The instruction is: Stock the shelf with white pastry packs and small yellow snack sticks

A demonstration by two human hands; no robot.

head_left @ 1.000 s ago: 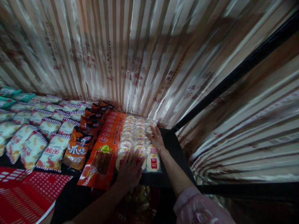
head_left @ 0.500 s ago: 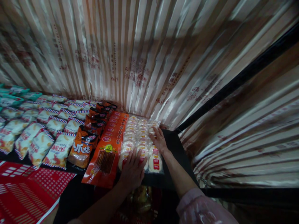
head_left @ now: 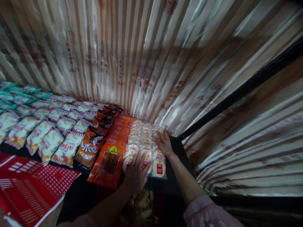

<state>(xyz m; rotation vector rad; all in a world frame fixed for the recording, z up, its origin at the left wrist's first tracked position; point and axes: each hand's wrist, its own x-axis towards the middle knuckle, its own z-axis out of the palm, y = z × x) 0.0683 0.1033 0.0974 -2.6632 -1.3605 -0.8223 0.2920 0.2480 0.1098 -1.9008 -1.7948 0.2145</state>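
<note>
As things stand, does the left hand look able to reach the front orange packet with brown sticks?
Probably yes: the left hand lies over white round packs, beside the front orange packet, and nothing visible blocks the way.

Crinkled, glossy clear plastic wrapped the white packs (head_left: 158, 162); the orange packet (head_left: 110, 159) looked smooth and shiny, the shelf (head_left: 181, 149) matt, the basket (head_left: 54, 181) hard plastic, my sleeve (head_left: 209, 212) cloth, the wall sheeting (head_left: 142, 37) glossy, creased.
</note>
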